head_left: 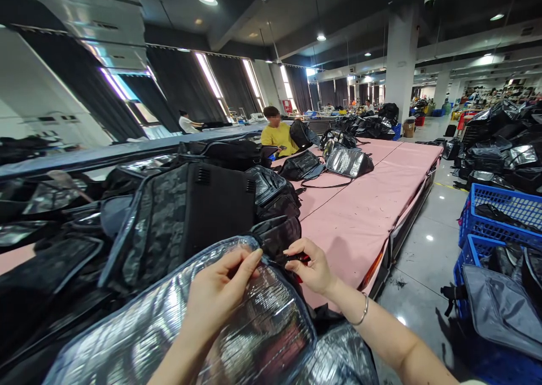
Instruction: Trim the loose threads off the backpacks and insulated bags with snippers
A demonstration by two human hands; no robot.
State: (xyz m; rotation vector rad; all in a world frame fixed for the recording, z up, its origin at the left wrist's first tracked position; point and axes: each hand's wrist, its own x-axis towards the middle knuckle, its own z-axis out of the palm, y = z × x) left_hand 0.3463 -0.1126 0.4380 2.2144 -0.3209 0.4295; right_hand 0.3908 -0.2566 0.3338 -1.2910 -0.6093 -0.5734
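A bag with shiny silver lining (271, 303) and dark blue edge binding lies open in front of me. My left hand (224, 283) is closed in a pinch at its upper rim, thumb against the fingers. Whether a thread is also between those fingertips cannot be seen. Just right of that rim, my right hand (311, 266) curls its fingers around a small black-and-red tool (300, 257), mostly hidden by the fingers. Behind the silver lining stands a black bag with a camouflage panel (163, 224).
Piled black bags (55, 266) crowd the left. A pink-covered table (364, 210) runs away to the right, with silver-lined bags (349, 160) on it. A person in yellow (277, 139) is at its far side. Blue crates (470, 215) of bags stand on the floor at right.
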